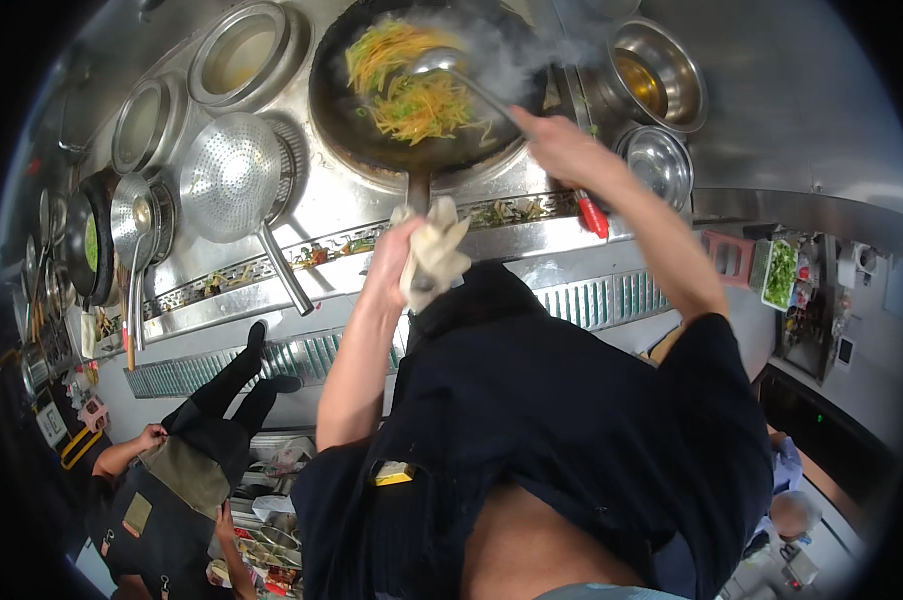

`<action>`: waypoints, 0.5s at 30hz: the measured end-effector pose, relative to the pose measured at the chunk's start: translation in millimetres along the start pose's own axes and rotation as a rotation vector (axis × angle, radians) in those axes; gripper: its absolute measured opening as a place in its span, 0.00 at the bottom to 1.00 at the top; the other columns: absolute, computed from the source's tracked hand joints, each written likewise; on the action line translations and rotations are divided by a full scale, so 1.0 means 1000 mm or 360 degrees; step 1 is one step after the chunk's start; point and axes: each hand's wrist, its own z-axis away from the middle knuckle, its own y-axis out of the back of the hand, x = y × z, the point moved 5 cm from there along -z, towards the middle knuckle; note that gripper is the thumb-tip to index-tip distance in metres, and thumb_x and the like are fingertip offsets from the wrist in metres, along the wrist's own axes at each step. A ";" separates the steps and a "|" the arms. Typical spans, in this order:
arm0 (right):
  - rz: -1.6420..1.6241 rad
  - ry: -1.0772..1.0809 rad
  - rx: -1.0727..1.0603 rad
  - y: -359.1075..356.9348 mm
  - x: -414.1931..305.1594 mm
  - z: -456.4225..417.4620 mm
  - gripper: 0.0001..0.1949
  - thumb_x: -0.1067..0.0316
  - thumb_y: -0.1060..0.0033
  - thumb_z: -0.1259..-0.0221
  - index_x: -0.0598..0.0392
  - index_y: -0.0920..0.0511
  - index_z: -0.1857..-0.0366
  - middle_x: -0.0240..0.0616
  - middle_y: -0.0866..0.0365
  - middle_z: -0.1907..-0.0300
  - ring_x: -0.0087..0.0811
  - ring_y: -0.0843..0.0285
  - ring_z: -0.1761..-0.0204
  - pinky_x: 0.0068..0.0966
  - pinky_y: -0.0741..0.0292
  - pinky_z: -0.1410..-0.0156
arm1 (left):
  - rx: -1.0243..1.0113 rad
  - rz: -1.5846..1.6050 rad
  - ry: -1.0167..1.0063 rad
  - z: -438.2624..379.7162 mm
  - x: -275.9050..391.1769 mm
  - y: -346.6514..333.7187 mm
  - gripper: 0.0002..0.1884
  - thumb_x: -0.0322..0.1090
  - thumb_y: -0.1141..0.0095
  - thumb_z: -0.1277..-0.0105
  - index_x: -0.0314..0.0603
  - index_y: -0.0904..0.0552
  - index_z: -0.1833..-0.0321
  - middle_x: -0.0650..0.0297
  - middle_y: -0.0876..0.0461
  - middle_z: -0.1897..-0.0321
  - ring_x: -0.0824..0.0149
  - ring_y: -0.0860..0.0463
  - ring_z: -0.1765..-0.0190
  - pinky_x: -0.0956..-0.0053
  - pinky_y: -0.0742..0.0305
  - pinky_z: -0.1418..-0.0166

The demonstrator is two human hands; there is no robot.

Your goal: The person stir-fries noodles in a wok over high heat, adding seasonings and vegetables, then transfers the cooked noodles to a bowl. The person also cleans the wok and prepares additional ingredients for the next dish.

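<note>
My left hand (396,259) is closed around a folded off-white cloth (432,255) at the handle (418,191) of a large dark wok. Steam rises from the wok (346,139), where shredded orange and green vegetables (425,109) lie in two heaps. My right hand (564,146) grips the long handle of a metal ladle (438,61); its bowl rests at the upper heap, and its edges look blurred. A red-handled tool (594,217) lies below my right forearm at the stove's front edge.
Left of the wok, a perforated strainer (230,176) extends its handle over the stove edge. Metal pots (239,56) stand beyond it. At right are a steel bowl with yellow liquid (657,75) and a smaller bowl (655,169). Another person (173,480) stands behind at lower left.
</note>
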 end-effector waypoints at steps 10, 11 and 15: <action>-0.0136 0.0019 -0.0214 0.031 -0.008 0.046 0.32 0.65 0.50 0.30 0.50 0.34 0.20 0.51 0.17 0.71 0.39 0.16 0.76 0.38 0.17 0.62 | 0.0114 -0.0030 -0.0013 0.015 0.002 -0.007 0.14 0.38 0.51 0.24 0.33 0.20 0.49 0.51 0.14 0.64 0.57 0.12 0.69 0.64 0.11 0.65; -0.0108 0.0003 -0.0149 0.042 -0.005 0.054 0.32 0.65 0.50 0.32 0.50 0.32 0.21 0.53 0.16 0.69 0.41 0.14 0.73 0.39 0.17 0.60 | 0.0236 -0.0042 0.0025 0.033 -0.010 0.003 0.15 0.37 0.50 0.25 0.31 0.20 0.47 0.51 0.14 0.63 0.57 0.12 0.68 0.64 0.11 0.64; 0.0078 0.0344 -0.0450 0.054 -0.040 0.105 0.32 0.67 0.50 0.32 0.49 0.33 0.21 0.52 0.15 0.69 0.41 0.13 0.71 0.41 0.18 0.60 | 0.0259 -0.0099 -0.0136 0.065 -0.014 0.003 0.12 0.33 0.50 0.25 0.33 0.19 0.48 0.53 0.13 0.64 0.59 0.11 0.67 0.64 0.11 0.64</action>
